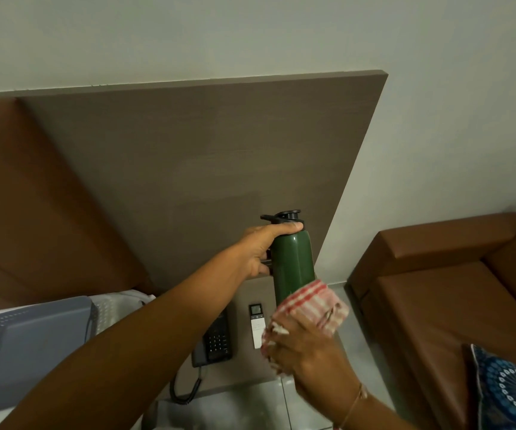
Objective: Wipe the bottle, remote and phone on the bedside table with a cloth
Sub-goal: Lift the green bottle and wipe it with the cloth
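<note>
My left hand (261, 248) grips the neck of a dark green bottle (292, 262) with a black cap, holding it upright above the bedside table (241, 372). My right hand (305, 347) holds a red-and-white checked cloth (311, 305) wrapped around the bottle's lower end. Flat on the table below lie a white remote (255, 324) with a small screen and a black corded phone (215, 339). My left forearm hides part of the phone.
A grey perforated plastic basket (24, 346) sits on the bed at the left. A brown sofa (443, 290) with a blue patterned cushion (508, 392) stands to the right. A taupe headboard panel (204, 169) rises behind the table. Pale floor tiles show below.
</note>
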`<state>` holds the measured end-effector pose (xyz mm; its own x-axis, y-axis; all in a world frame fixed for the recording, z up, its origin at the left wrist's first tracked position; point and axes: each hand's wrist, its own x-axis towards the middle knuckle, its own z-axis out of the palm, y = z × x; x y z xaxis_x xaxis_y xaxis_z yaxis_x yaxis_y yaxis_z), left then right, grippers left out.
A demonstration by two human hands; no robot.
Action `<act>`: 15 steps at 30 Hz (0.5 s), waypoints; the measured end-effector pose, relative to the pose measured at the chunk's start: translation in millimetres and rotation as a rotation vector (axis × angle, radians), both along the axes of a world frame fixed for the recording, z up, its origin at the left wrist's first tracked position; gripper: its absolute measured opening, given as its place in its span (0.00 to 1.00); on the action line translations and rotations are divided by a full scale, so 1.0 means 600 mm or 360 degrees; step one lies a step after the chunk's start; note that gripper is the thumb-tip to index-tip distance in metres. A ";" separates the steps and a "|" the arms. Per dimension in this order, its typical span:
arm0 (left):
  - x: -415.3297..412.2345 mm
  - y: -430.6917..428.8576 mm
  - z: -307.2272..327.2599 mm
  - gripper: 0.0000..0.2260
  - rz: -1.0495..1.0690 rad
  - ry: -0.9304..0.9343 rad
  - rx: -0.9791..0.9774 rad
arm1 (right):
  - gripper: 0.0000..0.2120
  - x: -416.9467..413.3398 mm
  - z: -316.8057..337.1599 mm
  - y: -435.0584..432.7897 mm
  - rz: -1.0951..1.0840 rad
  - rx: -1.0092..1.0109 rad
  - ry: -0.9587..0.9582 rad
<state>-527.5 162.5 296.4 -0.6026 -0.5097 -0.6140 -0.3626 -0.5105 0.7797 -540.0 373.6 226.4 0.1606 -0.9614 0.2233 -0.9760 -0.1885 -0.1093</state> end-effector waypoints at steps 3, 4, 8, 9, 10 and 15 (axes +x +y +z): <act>0.003 -0.012 -0.003 0.27 -0.0026 0.0040 -0.0040 | 0.23 0.021 -0.023 0.048 0.0068 0.0100 -0.0240; 0.005 -0.015 -0.004 0.27 -0.0032 0.0060 -0.0044 | 0.24 0.020 -0.019 0.058 0.0028 0.0037 -0.0280; 0.013 -0.027 -0.008 0.28 -0.0075 0.0146 0.0023 | 0.16 -0.032 0.024 0.052 -0.0460 -0.0561 -0.0518; 0.016 -0.027 -0.010 0.28 -0.0114 0.0163 0.0029 | 0.14 -0.053 0.038 0.043 -0.0542 -0.0678 -0.0608; 0.017 -0.026 -0.012 0.28 -0.0163 0.0184 0.0030 | 0.14 -0.075 0.053 0.032 -0.0590 -0.0754 -0.0685; 0.023 -0.012 -0.021 0.22 -0.0352 0.0307 0.0100 | 0.13 -0.139 0.096 -0.041 -0.0609 -0.0830 -0.0732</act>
<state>-513.6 155.3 283.6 -0.8033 -0.3181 -0.5035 -0.3185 -0.4850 0.8145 -623.5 349.2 283.9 -0.3777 -0.6842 0.6239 -0.8616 0.0130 -0.5074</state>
